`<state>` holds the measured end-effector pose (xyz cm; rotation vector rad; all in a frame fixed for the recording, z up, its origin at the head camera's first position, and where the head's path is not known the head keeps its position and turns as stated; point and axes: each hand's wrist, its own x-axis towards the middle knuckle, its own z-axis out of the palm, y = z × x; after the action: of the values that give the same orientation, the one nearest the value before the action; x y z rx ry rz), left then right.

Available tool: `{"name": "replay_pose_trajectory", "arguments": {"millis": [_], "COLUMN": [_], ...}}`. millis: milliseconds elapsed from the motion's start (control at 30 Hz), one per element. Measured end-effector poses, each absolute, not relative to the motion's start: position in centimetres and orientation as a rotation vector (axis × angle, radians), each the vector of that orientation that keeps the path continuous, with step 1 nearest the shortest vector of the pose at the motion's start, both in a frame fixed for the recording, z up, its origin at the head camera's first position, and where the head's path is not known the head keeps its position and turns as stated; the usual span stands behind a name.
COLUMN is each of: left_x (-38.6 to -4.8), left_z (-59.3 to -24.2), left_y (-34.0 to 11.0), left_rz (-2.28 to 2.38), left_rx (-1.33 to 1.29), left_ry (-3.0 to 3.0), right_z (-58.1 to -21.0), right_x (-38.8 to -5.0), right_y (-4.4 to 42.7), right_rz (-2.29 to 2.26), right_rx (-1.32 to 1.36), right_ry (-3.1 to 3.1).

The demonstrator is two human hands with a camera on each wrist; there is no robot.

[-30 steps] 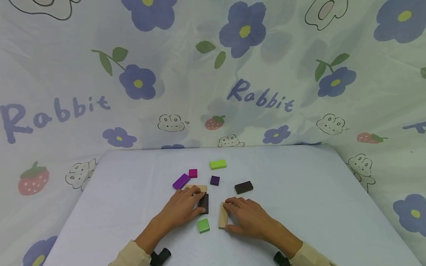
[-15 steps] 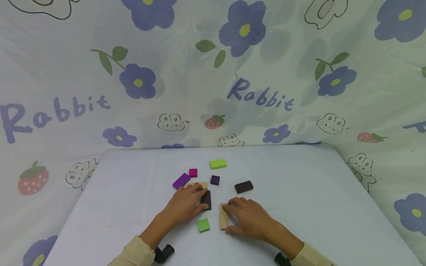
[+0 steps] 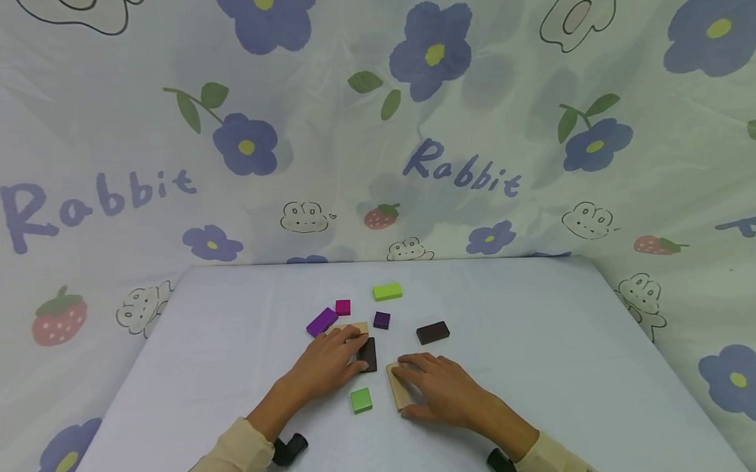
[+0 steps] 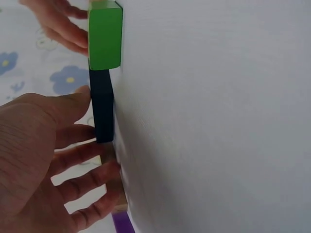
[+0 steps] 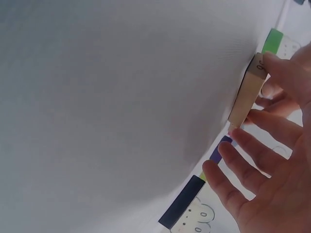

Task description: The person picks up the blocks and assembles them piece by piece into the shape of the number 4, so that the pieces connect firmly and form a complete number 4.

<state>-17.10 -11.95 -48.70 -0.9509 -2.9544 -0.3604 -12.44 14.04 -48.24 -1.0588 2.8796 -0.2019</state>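
Note:
In the head view my left hand pinches a black rectangular block between thumb and index finger. Its other fingers lie against a natural wood block, partly hidden behind them. My right hand holds a second natural wood block by its ends, thumb at the near end and index finger at the far one. This block stands a little tilted from the black one, with a gap between them. A green block sits between the hands, nearer the person, untouched.
Beyond the hands lie a purple block, a magenta cube, a dark purple cube and a lime block. Another black block rests beyond the right hand. A white cloth covers the table.
The left hand has slid the black block right and slightly away, the wood block beside it shifting a little away. The right hand has turned its wood block, far end leftward.

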Motion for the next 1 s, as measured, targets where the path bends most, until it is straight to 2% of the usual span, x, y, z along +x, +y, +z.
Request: {"name": "replay_pose_trajectory", "arguments": {"millis": [1000], "left_x": [-17.5], "left_z": [-48.6], "left_y": [-9.9], "left_rz": [-0.293], "left_rx": [-0.987], "left_ry": [-2.915], "right_z": [-47.7], "right_x": [-12.1], "right_y": [12.8], "right_rz": [-0.103], "right_rx": [-1.058], "right_ry": [2.825]}}
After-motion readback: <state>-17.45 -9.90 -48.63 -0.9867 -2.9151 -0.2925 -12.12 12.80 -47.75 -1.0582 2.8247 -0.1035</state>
